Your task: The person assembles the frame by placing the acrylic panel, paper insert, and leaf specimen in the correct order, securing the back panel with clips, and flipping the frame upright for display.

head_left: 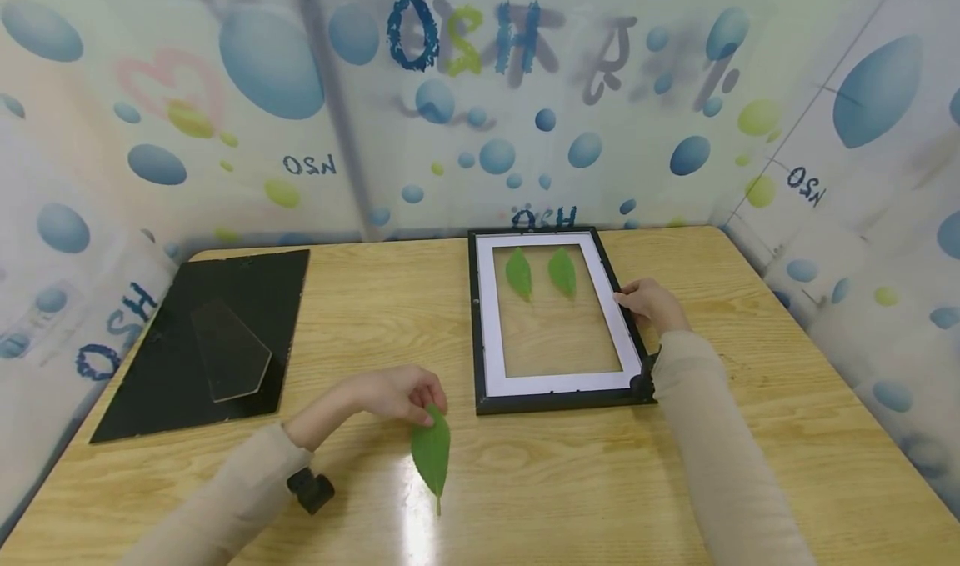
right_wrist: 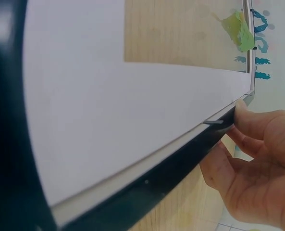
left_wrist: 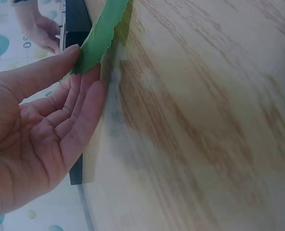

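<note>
My left hand (head_left: 397,393) pinches one end of a green leaf (head_left: 431,453) between thumb and fingers, with the stem pointing toward me over the table. The left wrist view shows the thumb pressing the same leaf (left_wrist: 103,36) against the fingers. To the right lies a black picture frame (head_left: 480,333) with a white mat (head_left: 491,358) inside it. Two green leaves (head_left: 518,274) sit side by side in the upper part of its window. My right hand (head_left: 651,301) grips the frame's right edge; in the right wrist view, the thumb is on top of the black border (right_wrist: 156,185).
A black backing board (head_left: 157,349) with a fold-out stand (head_left: 228,353) lies on the left of the wooden table (head_left: 382,316). A patterned curtain (head_left: 480,132) hangs behind the table and along both sides.
</note>
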A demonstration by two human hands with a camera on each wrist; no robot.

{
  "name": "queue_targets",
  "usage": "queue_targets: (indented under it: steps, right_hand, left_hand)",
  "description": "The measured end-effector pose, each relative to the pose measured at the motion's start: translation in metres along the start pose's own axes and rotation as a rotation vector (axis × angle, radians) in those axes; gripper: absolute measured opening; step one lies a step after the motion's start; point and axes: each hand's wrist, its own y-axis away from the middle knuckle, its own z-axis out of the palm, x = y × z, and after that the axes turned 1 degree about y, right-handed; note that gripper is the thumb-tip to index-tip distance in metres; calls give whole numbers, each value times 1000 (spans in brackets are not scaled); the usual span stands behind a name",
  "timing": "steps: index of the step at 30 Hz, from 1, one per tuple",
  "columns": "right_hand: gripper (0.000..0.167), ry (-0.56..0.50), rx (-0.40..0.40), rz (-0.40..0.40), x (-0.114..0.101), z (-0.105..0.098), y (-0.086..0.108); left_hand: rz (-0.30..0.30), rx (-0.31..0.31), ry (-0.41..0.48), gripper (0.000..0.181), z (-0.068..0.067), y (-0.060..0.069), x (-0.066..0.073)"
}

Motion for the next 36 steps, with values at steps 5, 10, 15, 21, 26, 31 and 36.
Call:
queue_targets:
  steps: [5, 10, 15, 21, 26, 31, 36]
  right_hand:
    - [46, -4, -2, 0, 1, 0, -2]
    - [47, 4, 1, 5, 1, 0, -1]
    - [47, 5, -4, 6, 1, 1, 0]
    - [47, -1, -7, -1, 1, 1, 0]
    - [47, -9, 0, -6, 1, 1, -2]
    - [47, -20, -3, -7, 1, 2, -3]
    - [48, -18, -2, -8, 2, 1, -3]
  left_hand:
    - [2, -4, 15, 15, 0, 0, 0]
    - [-12, 8, 33, 13, 0, 2, 1]
    - [-28, 16, 71, 12, -2, 2, 0]
    - [-2, 12, 104, 11, -6, 1, 1]
    - [23, 19, 86, 11, -9, 1, 1]
    - [34, 13, 97, 10, -11, 0, 1]
    - [34, 18, 102, 9, -14, 0, 4]
